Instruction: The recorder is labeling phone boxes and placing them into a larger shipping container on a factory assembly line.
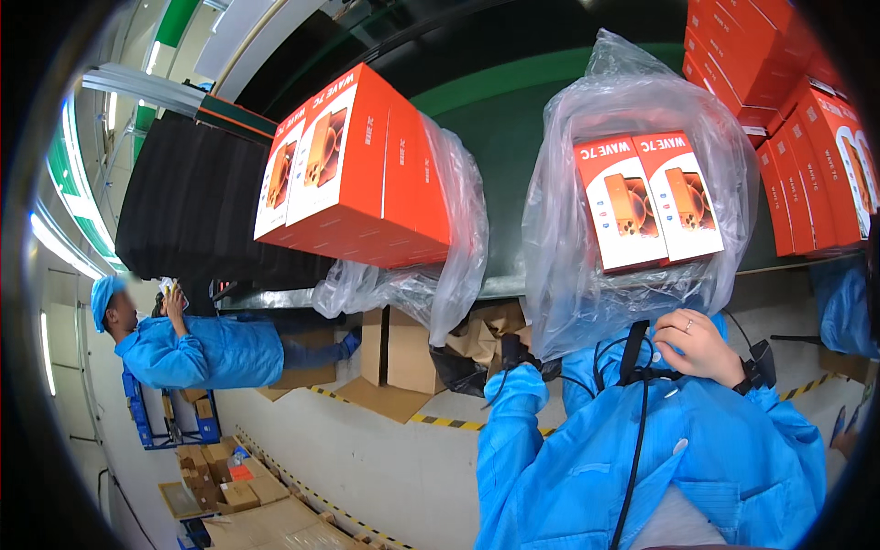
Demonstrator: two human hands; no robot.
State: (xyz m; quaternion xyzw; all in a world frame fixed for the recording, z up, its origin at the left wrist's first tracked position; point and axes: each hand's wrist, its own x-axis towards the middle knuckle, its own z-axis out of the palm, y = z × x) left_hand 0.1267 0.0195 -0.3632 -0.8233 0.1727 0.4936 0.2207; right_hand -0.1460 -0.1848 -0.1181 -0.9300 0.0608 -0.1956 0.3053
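My right hand (694, 346), with a ring on one finger, is in front of my blue jacket, just below the bagged boxes. Its fingers are curled, and whatever they may hold is hidden. My left sleeve (516, 403) reaches up to a black band at the wrist, below the bag's lower left edge; the left hand itself does not show. Two red-and-white phone boxes (620, 203) stand side by side inside an open clear plastic bag (559, 174) on the dark green work surface. To the left, a block of red phone boxes (371, 174) is partly sleeved in another clear bag (463, 211).
More red boxes (807, 174) are stacked at the right. Below the bench edge are an open cardboard carton (403, 353) and brown paper (486, 335). A person in blue (202, 348) stands far left. Black cables (637, 440) hang over my jacket.
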